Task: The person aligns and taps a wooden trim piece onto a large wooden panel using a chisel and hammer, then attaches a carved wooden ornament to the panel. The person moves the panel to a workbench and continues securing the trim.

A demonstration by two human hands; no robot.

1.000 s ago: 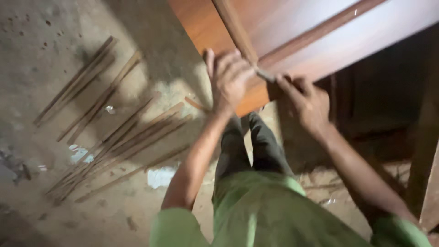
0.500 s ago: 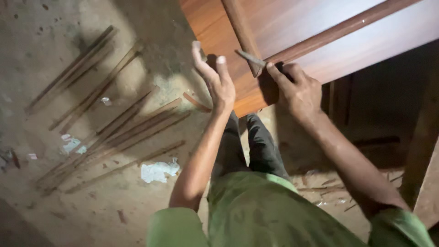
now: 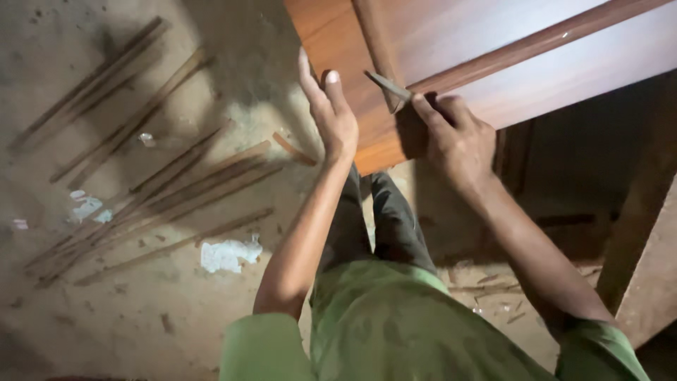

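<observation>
Strips (image 3: pixel 141 183) of thin wood scattered on dusty floor (image 3: pixel 106 310), left hand (image 3: pixel 330 113) open, fingers straight beside the panel (image 3: pixel 493 63) edge, right hand (image 3: pixel 455 134) gripping a pointed tool (image 3: pixel 386 85), tip at the panel's moulding (image 3: pixel 536 46)

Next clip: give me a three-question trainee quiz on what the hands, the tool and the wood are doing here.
1. True or false: the left hand is closed around the pointed metal tool.
2. What does the tool's tip meet? A) a floor strip B) the moulding corner on the reddish wooden panel C) a scrap of paper
3. Where do the loose thin wooden strips lie?

Key
1. False: the right hand grips the tool; the left hand is open, fingers raised at the panel's edge.
2. B.
3. On the concrete floor, to the person's left, with white paper scraps among them.
</observation>
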